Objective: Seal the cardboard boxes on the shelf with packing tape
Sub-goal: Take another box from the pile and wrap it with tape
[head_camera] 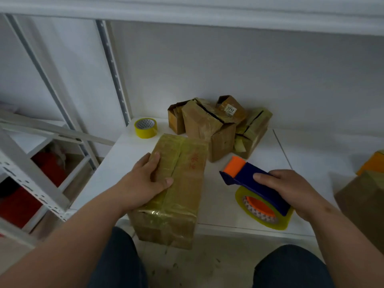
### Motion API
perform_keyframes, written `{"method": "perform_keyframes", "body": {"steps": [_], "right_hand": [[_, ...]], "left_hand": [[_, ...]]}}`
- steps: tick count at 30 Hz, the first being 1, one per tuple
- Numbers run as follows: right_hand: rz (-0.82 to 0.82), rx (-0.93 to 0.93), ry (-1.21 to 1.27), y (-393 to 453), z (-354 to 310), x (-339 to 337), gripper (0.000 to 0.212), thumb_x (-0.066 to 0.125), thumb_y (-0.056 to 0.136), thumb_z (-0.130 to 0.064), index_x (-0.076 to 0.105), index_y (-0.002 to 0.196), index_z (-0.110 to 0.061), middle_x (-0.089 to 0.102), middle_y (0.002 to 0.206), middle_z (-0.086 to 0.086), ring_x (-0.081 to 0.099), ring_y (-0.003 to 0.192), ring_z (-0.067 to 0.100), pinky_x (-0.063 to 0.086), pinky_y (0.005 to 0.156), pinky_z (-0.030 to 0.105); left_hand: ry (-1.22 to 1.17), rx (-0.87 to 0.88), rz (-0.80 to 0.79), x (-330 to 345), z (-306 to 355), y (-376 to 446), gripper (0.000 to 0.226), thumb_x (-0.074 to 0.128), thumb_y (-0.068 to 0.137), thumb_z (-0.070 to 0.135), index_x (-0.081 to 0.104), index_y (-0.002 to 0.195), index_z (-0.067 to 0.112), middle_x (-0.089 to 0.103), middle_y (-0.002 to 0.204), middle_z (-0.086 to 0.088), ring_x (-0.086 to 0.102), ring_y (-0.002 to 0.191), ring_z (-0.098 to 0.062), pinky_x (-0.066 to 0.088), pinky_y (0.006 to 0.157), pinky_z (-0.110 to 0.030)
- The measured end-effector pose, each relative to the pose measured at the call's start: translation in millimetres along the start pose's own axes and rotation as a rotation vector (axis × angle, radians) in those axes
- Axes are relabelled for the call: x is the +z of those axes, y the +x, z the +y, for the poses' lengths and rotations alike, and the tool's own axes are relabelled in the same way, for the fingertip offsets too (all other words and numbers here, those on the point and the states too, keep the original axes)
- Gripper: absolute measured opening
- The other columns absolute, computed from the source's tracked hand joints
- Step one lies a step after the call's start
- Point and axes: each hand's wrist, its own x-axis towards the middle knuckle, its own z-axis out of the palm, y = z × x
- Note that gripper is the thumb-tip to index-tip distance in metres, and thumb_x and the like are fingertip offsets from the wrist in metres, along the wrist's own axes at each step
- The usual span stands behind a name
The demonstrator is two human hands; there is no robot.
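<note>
At the shelf's front edge, a person's left hand (148,179) lay flat, fingers extended, on a tape-wrapped cardboard box (176,183) overhanging the white shelf (116,163), while the right hand (291,190) gripped a blue-and-orange tape dispenser (255,188) just right of the box. Sealing well likely called for steady downward pressure and a straight pull along the centre seam. Beyond both hands sat more boxes (218,125), flaps gaping, and a spare yellow tape roll (145,128).
</note>
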Motion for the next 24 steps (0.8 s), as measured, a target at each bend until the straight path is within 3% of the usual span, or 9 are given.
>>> {"method": "perform_keyframes", "body": {"steps": [2, 7, 10, 11, 13, 15, 17, 20, 24], "right_hand": [[0.035, -0.053, -0.006, -10, -1, 2, 0.036, 0.067, 0.082, -0.048, 0.071, 0.08, -0.012, 0.072, 0.066, 0.002, 0.069, 0.061, 0.02, 0.05, 0.059, 0.031], [0.088, -0.189, 0.005, -34, -2, -3, 0.033, 0.072, 0.079, -0.047, 0.07, 0.077, -0.015, 0.071, 0.067, 0.002, 0.067, 0.059, 0.02, 0.051, 0.061, 0.038], [0.114, -0.276, 0.003, -48, -5, -10, 0.041, 0.064, 0.067, -0.055, 0.069, 0.073, -0.015, 0.069, 0.066, 0.005, 0.065, 0.058, 0.023, 0.047, 0.059, 0.037], [0.122, -0.303, 0.014, -53, -6, -12, 0.043, 0.063, 0.064, -0.058, 0.068, 0.072, -0.016, 0.068, 0.066, 0.006, 0.064, 0.058, 0.025, 0.047, 0.059, 0.037], [0.141, -0.352, 0.055, -62, -5, -13, 0.048, 0.062, 0.059, -0.065, 0.067, 0.071, -0.019, 0.066, 0.065, 0.009, 0.062, 0.057, 0.028, 0.044, 0.057, 0.036], [0.142, -0.386, 0.079, -70, -4, -11, 0.054, 0.063, 0.054, -0.074, 0.067, 0.077, -0.025, 0.065, 0.067, 0.011, 0.061, 0.057, 0.028, 0.042, 0.056, 0.033], [0.121, -0.401, 0.114, -79, -4, -4, 0.064, 0.062, 0.051, -0.082, 0.068, 0.08, -0.025, 0.066, 0.07, 0.013, 0.061, 0.059, 0.03, 0.042, 0.056, 0.031], [0.081, -0.405, 0.169, -88, -5, 7, 0.068, 0.062, 0.05, -0.085, 0.068, 0.079, -0.023, 0.066, 0.07, 0.015, 0.061, 0.06, 0.031, 0.041, 0.055, 0.029], [0.029, -0.415, 0.189, -91, -4, 14, 0.054, 0.065, 0.055, -0.072, 0.068, 0.077, -0.022, 0.066, 0.07, 0.014, 0.061, 0.06, 0.033, 0.043, 0.058, 0.032]], "left_hand": [[-0.018, -0.001, 0.052, 4, 4, 1, 0.089, 0.054, 0.088, 0.061, 0.003, 0.155, 0.035, -0.001, 0.163, 0.01, 0.018, 0.148, -0.018, 0.02, 0.116, -0.036], [-0.172, -0.029, 0.189, 17, 20, 19, 0.082, 0.052, 0.091, 0.056, 0.015, 0.156, 0.022, 0.013, 0.161, -0.002, 0.028, 0.143, -0.026, 0.03, 0.115, -0.044], [-0.014, 0.007, 0.334, 19, 37, 21, 0.073, 0.039, 0.094, 0.059, 0.018, 0.155, 0.025, 0.007, 0.163, -0.006, 0.012, 0.148, -0.03, 0.014, 0.12, -0.047], [0.049, 0.059, 0.42, 17, 44, 17, 0.07, 0.038, 0.094, 0.06, 0.024, 0.154, 0.027, 0.012, 0.163, -0.005, 0.012, 0.148, -0.03, 0.013, 0.12, -0.048], [-0.076, 0.159, 0.469, 14, 59, 1, 0.058, 0.046, 0.093, 0.056, 0.042, 0.144, 0.028, 0.035, 0.153, -0.002, 0.03, 0.14, -0.028, 0.027, 0.115, -0.046], [-0.462, 0.18, 0.224, 14, 72, -18, 0.051, 0.057, 0.087, 0.059, 0.059, 0.13, 0.031, 0.058, 0.132, 0.004, 0.052, 0.122, -0.019, 0.041, 0.104, -0.04], [-0.861, 0.132, -0.086, 18, 80, -35, 0.062, 0.07, 0.07, 0.068, 0.067, 0.117, 0.028, 0.069, 0.116, 0.002, 0.06, 0.113, -0.02, 0.047, 0.102, -0.044], [-0.997, 0.098, -0.316, 27, 81, -47, 0.059, 0.069, 0.066, 0.052, 0.069, 0.109, 0.011, 0.07, 0.104, -0.011, 0.063, 0.098, -0.023, 0.051, 0.091, -0.04], [-1.156, 0.069, -0.471, 35, 77, -55, 0.02, 0.069, 0.074, 0.033, 0.07, 0.085, 0.017, 0.064, 0.081, -0.005, 0.06, 0.076, -0.018, 0.053, 0.067, -0.029]]}}
